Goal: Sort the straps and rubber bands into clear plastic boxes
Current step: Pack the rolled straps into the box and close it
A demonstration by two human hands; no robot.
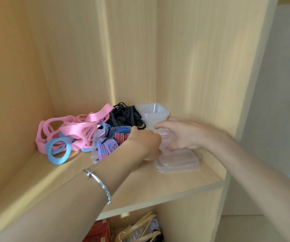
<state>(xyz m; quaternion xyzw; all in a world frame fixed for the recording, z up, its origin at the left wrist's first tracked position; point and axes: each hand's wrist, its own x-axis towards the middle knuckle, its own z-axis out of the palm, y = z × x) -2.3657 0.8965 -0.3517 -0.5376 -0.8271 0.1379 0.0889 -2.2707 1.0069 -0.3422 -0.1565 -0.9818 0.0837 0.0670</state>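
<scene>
A clear plastic box (95,151) on the wooden shelf holds red-and-blue striped straps (109,142). My left hand (144,142) grips this box at its right rim, thumb on top. Just right of it stands a second clear box with a small red label (163,133). My right hand (182,135) is curled round that box, fingers over its top and thumb low on its side. Left of the boxes lies a pile of pink bands (67,130) with blue bands (58,151) in front. Black straps (125,114) are heaped behind.
A stack of empty clear boxes (153,110) stands in the back corner. Several clear lids (177,162) lie stacked under my right hand. The shelf edge (167,194) runs in front; wooden hangers (140,224) and a red box (100,231) sit below. Wooden walls enclose the shelf.
</scene>
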